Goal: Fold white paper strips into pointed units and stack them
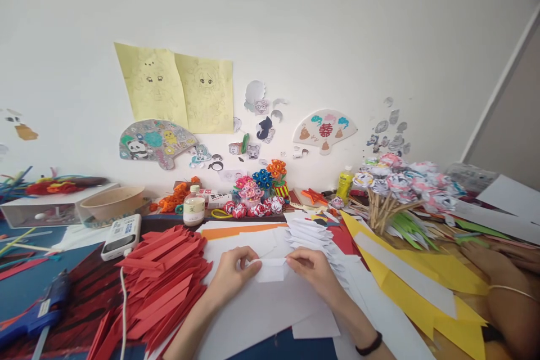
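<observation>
both hands pinch a small white paper piece (pixel 270 270) at table centre, left hand (pixel 230 275) and right hand (pixel 314 271) with fingers closed on its top edge. it looks folded, flat on white sheets (pixel 261 309). red folded strips (pixel 164 281) left, yellow paper (pixel 422 281) right, paper flowers (pixel 405 183) behind, drawings (pixel 177 87) on white wall.

The blue plastic glue gun (pixel 36 315) is cut off by the left edge; a co-worker's forearm (pixel 506 298) leaves the right edge; the white phone's label (pixel 123 229) is illegible.
</observation>
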### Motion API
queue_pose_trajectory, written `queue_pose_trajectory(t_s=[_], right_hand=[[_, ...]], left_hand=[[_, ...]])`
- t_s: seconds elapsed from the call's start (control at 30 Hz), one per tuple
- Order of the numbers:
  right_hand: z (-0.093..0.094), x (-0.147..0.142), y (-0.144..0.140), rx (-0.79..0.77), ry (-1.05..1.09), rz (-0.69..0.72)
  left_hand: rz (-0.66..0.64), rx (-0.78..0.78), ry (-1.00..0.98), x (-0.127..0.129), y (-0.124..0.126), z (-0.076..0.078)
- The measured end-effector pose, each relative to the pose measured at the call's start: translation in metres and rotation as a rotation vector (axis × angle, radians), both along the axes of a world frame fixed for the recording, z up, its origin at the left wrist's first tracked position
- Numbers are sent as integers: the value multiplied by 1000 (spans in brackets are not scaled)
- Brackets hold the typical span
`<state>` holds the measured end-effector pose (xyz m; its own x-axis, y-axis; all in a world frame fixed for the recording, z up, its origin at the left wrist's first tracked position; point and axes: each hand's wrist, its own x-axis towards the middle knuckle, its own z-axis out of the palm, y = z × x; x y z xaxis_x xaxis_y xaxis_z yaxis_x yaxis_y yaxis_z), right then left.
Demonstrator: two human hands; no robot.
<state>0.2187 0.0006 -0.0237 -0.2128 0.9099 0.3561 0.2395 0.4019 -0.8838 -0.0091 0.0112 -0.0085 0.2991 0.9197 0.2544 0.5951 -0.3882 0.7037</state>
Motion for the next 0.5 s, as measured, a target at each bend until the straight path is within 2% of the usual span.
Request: queue_pose_trajectory(t_s=[0.1, 0.23, 0.37, 0.5], right_hand=[[0, -4, -2, 36, -47, -21], [-2, -11, -4, 58, -75, -1], [-3, -11, -4, 15, -46, 67], [-3, -10, -5, -6, -28, 86]], left_hand=[[22, 54, 81, 3, -8, 4], [-13, 127, 116, 18, -19, 3], [-11, 111, 100, 27, -21, 0], [2, 76, 76, 24, -19, -1]])
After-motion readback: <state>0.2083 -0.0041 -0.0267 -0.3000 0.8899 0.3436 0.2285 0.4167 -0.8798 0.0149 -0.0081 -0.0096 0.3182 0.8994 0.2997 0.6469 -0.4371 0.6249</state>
